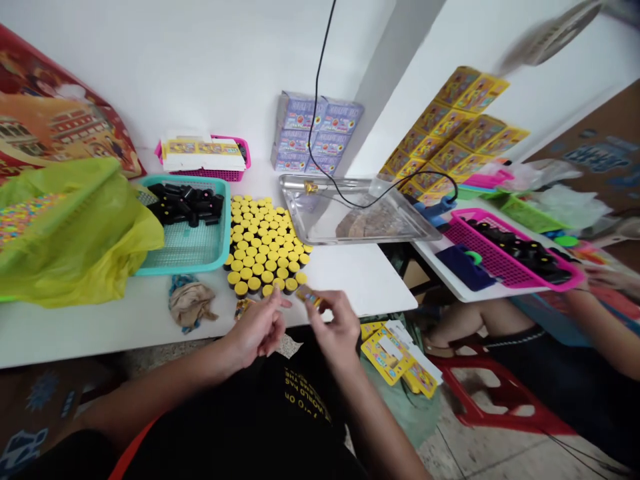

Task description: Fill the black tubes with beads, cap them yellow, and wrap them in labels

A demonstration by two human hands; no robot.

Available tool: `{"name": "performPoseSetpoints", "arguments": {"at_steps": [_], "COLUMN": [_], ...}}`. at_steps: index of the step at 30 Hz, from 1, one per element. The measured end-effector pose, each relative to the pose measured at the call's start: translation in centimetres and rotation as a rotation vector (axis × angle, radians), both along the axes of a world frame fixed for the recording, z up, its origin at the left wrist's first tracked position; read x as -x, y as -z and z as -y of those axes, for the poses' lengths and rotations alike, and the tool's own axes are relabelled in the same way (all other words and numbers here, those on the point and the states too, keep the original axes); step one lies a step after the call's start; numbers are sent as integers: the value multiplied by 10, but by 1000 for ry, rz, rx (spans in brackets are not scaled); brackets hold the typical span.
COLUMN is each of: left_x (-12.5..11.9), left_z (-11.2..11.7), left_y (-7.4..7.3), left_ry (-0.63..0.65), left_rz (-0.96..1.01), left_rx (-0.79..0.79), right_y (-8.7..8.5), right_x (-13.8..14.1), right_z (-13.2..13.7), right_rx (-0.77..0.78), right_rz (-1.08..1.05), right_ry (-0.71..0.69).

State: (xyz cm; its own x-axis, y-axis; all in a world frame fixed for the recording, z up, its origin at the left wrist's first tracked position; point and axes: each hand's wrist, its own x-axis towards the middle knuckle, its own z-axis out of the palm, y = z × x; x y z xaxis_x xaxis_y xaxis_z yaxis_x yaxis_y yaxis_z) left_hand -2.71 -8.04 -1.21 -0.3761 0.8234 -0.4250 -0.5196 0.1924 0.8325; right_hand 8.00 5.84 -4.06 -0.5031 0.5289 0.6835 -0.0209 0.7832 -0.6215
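My left hand (260,328) and my right hand (334,327) meet just in front of the white table's (360,277) near edge. Together they pinch a small yellow labelled item (309,295), which is blurred. My left fingers are curled in a pinch; my right fingers close on the item from the right. Right behind them stands a block of several small bottles with yellow caps (265,243). A teal basket (187,250) with black bottles (186,202) sits to its left.
A yellow plastic bag (75,233) covers the left. A crumpled cloth (190,303) lies near the edge. A metal tray (350,213), a cable, stacked boxes and a pink basket (500,257) stand behind and right. Another person's arm (600,333) and a red stool (480,393) are on the right.
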Motion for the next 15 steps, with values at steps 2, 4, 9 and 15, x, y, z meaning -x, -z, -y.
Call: {"name": "performPoseSetpoints", "arguments": {"at_steps": [2,4,9,15], "left_x": [15,33,70,81], "left_z": [17,39,94,115], "left_y": [-2,2,33,70], "left_ry": [-46,-145,-448,-274], "left_rz": [-139,-363,-1165,-1612], "left_rx": [-42,-39,187,681], "right_y": [0,3,7,4], "right_x": [20,45,107,125], "right_z": [-37,-79,-154,-164], "right_rx": [23,32,-91,-116], "right_rz": [-23,-20,391,541], "right_ry": [130,214,410,376]}}
